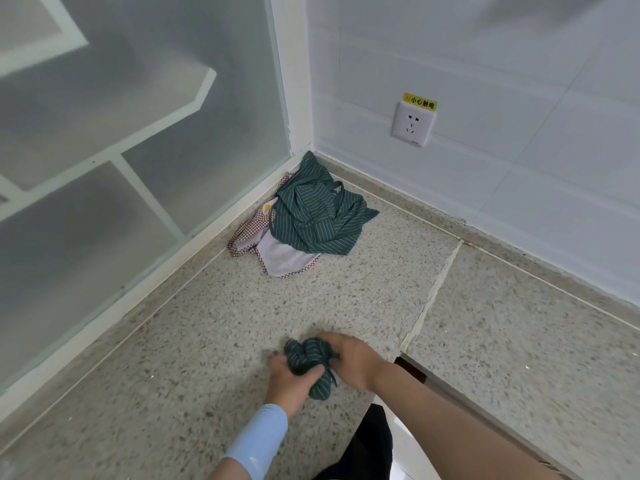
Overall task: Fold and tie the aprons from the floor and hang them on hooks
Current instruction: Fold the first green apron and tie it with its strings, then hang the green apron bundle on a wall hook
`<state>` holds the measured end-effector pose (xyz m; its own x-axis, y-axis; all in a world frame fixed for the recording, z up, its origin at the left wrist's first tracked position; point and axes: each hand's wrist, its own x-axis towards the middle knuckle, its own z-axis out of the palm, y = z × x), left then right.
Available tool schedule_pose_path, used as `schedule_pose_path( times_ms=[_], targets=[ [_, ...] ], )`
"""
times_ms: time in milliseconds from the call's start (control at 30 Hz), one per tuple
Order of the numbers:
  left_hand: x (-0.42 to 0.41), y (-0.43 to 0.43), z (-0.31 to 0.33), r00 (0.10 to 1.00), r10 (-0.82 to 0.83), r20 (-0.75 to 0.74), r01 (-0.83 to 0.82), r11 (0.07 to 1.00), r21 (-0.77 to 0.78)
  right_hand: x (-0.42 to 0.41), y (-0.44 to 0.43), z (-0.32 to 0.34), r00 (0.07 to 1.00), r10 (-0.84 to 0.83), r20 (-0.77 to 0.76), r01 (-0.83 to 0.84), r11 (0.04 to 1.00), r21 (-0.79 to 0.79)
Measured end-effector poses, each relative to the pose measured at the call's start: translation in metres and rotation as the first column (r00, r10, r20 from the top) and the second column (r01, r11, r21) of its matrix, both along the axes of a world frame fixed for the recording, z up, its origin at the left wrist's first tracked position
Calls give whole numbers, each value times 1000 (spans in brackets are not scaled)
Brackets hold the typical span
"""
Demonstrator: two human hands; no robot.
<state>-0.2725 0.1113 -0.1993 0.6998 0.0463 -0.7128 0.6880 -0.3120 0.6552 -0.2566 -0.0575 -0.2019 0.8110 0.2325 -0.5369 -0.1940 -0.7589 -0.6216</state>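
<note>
both hands (289, 379) (356, 362) curled round the bundled apron (306, 355)

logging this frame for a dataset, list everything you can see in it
apron bundle: one, dark green with pale stripes, between both hands near the bottom
striped apron: one, dark green with pale stripes, crumpled in the corner, lying on the checked apron
checked apron: one, red-and-white check with a pale dotted side, partly under the striped apron
wall socket: one, white, on the right wall
warning sticker: one, yellow, just above the socket
glass panel: one, frosted, white frame, left side
stone surface: one, speckled beige-grey, under everything
left hand: one, pale blue sleeve, grips the bundle
right hand: one, bare arm, grips the bundle
</note>
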Motion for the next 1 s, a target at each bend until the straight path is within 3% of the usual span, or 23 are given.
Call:
schedule_pose_path(
  times_ms=[233, 300, 400, 467, 600, 667, 767, 867, 1000],
  targets=[
    [14, -13, 13, 957, -249, 151, 252, 968, -3, 1, -13, 24, 983, -154, 104, 145, 986, 85],
    [23, -17, 26, 935, -307, 175, 314, 949, -12, -1, -24, 41, 973, -142, 184, 138, 990, 36],
    [39, -35, 57, 883, -410, 230, 429, 903, -35, -2, -50, 69, 901, -71, 428, 142, 981, -136],
    [48, -51, 81, 825, -491, 278, 520, 854, -34, -3, -70, 99, 869, -49, 492, 143, 977, -155],
    [63, -85, 132, 730, -587, 351, 635, 772, -31, -14, -115, 152, 876, -155, 457, 173, 985, 2],
    [69, -107, 153, 728, -576, 372, 646, 758, -93, -22, -136, 174, 845, -274, 459, 243, 962, 127],
    [70, -142, 183, 768, -512, 384, 615, 758, -220, -32, -157, 202, 732, -468, 494, 394, 884, 252],
    [70, -178, 212, 750, -509, 423, 635, 732, -246, -36, -178, 226, 591, -515, 621, 429, 852, 299],
    [79, -219, 249, 691, -553, 465, 698, 677, -232, -41, -205, 264, 543, -661, 518, 475, 750, 459]
  ],
)
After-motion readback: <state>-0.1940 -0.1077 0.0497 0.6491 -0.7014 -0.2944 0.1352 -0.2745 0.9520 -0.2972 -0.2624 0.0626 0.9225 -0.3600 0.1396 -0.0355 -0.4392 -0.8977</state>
